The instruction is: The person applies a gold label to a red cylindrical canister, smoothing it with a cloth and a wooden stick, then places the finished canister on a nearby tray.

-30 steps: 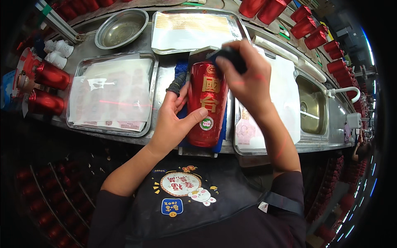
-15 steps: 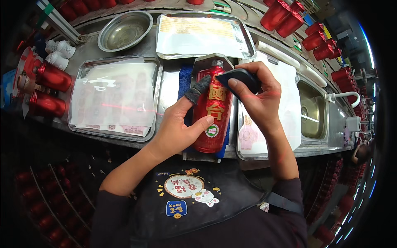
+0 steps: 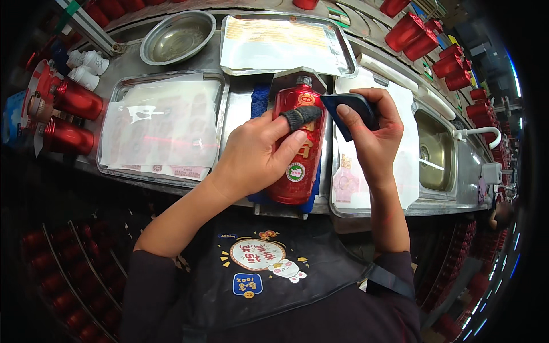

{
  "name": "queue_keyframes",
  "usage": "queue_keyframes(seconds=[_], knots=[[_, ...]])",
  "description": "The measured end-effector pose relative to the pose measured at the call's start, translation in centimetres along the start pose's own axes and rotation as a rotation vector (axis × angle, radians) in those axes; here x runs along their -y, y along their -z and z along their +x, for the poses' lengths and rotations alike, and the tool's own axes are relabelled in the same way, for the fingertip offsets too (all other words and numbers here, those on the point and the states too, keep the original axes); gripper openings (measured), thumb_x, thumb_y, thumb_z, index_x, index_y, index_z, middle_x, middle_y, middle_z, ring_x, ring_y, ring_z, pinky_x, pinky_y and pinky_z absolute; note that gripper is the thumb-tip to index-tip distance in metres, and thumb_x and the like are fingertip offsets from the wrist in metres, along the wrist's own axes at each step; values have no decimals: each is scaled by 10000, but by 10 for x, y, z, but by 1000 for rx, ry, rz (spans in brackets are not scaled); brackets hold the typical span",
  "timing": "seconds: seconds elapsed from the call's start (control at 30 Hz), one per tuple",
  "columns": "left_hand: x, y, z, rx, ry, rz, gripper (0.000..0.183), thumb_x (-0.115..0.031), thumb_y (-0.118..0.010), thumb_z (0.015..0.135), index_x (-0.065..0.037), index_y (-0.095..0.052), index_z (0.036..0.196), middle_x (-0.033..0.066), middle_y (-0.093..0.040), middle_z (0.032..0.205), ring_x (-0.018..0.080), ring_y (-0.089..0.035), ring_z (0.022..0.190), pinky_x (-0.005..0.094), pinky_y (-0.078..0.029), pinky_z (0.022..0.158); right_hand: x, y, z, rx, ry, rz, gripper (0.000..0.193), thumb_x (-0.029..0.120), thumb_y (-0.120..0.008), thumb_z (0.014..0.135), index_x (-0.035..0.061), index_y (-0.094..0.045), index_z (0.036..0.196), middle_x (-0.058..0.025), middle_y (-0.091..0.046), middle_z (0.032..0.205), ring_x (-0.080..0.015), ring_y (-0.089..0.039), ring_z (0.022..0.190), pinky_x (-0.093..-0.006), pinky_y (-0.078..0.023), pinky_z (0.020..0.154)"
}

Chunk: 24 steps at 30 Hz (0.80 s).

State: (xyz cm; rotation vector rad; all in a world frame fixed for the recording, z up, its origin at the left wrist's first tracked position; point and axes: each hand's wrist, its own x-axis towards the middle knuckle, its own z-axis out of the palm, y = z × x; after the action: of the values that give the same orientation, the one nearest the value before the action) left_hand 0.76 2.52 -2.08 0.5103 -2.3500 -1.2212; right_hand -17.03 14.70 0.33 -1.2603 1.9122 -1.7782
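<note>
A glossy red bottle (image 3: 290,190) with gold raised characters and a round green-and-white label lies with its neck away from me. It rests in a metal stand (image 3: 320,86) over a blue towel (image 3: 260,103). My left hand (image 3: 249,151) grips the bottle from its left side. The index finger, in a dark grey finger sleeve (image 3: 302,117), presses across the gold characters, with the thumb just below. In my right hand (image 3: 382,134) is a dark blue-black scraper (image 3: 359,110), pinched between thumb and fingers. Its edge is beside the bottle's upper right.
Trays flank the bottle: a left one (image 3: 106,163) with film-covered label sheets, a far one (image 3: 226,60) with gold strips, a right one (image 3: 366,212) with white sheets. Beyond are a metal bowl (image 3: 147,48), a sink (image 3: 426,171) with a white faucet (image 3: 486,131), and red bottles (image 3: 68,137).
My left index finger has moved from the bottle's upper left side onto its front, over the characters. The right hand has drawn the scraper slightly right, off the bottle's shoulder.
</note>
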Motion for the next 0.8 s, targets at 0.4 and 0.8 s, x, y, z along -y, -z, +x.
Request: queue_keyframes(seconds=[0.4,0.8], knots=[[36,-12,-44,-84,216,-481,415,-227,-546,1047,20,-572,1380,128,-661,1146,147,-585,1003,281,-466,872,10,-18,-43,282,669,-468,261,12,-796,646,83,-743,892,-65,-533,791,-260,-583,799,-381,-496,721],[15,-9,-64,-100,234,-627,555,-184,-472,1066,66,-338,1543,209,-471,1526,256,-442,1421,375,-298,1197,3,-21,-49,219,710,-472,205,78,-813,693,101,-724,876,-47,-563,762,-250,-621,773,-379,-530,704]])
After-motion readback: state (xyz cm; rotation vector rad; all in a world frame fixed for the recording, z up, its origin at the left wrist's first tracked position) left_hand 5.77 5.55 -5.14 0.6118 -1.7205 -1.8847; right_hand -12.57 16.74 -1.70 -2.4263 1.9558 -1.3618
